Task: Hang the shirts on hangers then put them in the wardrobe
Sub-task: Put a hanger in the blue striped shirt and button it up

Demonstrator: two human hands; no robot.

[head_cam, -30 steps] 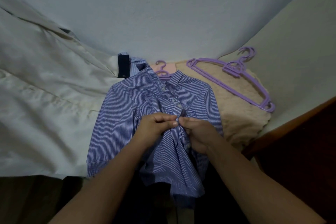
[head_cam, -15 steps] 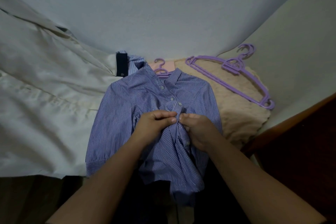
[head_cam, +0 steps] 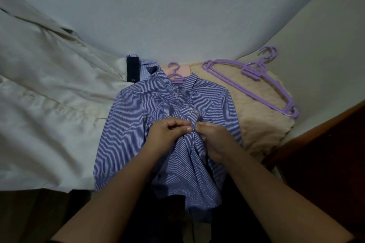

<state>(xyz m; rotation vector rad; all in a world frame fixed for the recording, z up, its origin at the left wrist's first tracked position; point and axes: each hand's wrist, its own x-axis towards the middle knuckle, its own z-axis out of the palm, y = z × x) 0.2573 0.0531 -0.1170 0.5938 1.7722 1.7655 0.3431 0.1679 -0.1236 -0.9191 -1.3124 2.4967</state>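
Note:
A blue striped shirt lies front-up on the bed, collar away from me. A purple hanger hook sticks out of its collar. My left hand and my right hand meet at the middle of the button placket, each pinching the fabric beside a button, below the three upper buttons. The shirt's lower hem hangs over the bed edge toward me. A stack of spare purple hangers lies to the right on a beige knitted garment.
A cream shirt is spread across the left of the bed. A dark strip and pale blue fabric lie behind the collar. A dark wooden board runs along the right. A pale wall rises behind.
Both hands stay pinched on the placket with only small finger movements; the view has shifted slightly. The shirt and hangers lie as before.

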